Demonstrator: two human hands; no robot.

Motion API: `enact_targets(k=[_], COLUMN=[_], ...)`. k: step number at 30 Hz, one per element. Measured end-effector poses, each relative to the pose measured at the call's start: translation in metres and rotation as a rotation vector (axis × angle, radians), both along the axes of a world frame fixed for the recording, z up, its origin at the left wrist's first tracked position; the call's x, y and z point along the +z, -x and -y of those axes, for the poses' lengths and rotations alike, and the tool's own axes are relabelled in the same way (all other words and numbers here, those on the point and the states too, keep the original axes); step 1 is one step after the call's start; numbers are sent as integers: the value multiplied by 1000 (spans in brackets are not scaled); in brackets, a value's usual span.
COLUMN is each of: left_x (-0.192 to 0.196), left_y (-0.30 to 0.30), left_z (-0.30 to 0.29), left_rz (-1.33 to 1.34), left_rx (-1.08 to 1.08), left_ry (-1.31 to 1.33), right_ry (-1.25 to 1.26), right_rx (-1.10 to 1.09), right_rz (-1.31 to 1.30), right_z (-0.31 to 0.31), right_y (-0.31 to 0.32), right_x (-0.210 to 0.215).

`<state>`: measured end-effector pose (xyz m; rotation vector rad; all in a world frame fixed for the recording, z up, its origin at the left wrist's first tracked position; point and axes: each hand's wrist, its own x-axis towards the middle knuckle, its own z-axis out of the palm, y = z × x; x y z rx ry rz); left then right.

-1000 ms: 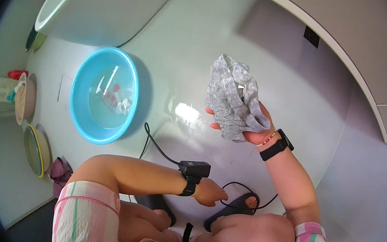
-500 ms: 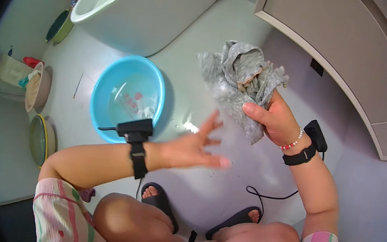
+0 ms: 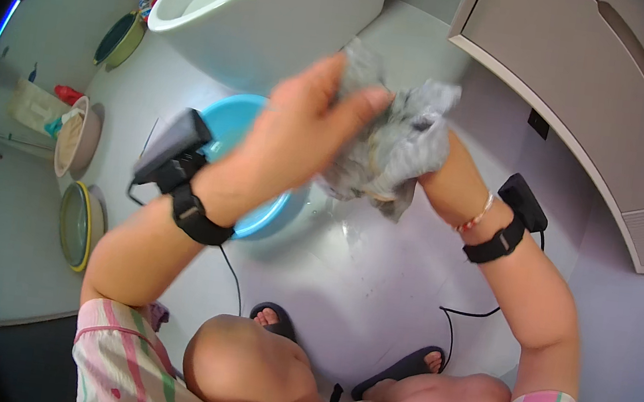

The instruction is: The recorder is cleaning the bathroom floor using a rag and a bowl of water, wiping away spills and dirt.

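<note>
A crumpled mottled-grey cloth (image 3: 396, 150) hangs in the air in front of me, blurred by motion. My right hand (image 3: 454, 173) grips its right side, the fingers mostly hidden in the folds. At the upper left of the cloth is my left hand (image 3: 298, 130), the thumb lying over the fabric and the other fingers closed at its edge. Below and behind my left forearm stands a light-blue basin (image 3: 240, 115), largely covered by that arm. Both wrists carry black straps with small boxes.
A white bathtub (image 3: 295, 29) stands beyond the basin, and a beige cabinet (image 3: 570, 79) at the far right. Along the left wall are a green basin (image 3: 121, 40), a pink basin (image 3: 88, 140) and a yellow-rimmed basin (image 3: 85, 228). Cables hang from the wrist boxes.
My left hand has moved up and right from beside the basin to the cloth. The cloth has shifted and is bunched differently, with my right hand still on it.
</note>
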<state>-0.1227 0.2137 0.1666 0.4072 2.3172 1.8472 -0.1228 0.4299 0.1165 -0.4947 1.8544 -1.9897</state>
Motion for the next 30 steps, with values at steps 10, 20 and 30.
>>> enact_targets(k=[10, 20, 30], left_x=[43, 18, 14], left_y=[27, 61, 61], left_z=[62, 86, 68], left_rz=[-274, -452, -110], left_rx=[127, -4, 95], left_ry=[-38, 616, 314], right_ry=[435, 113, -323], right_rx=[-202, -80, -362], right_rz=[264, 233, 189], right_z=[-80, -143, -142], right_y=[2, 11, 7], right_x=[-6, -44, -47])
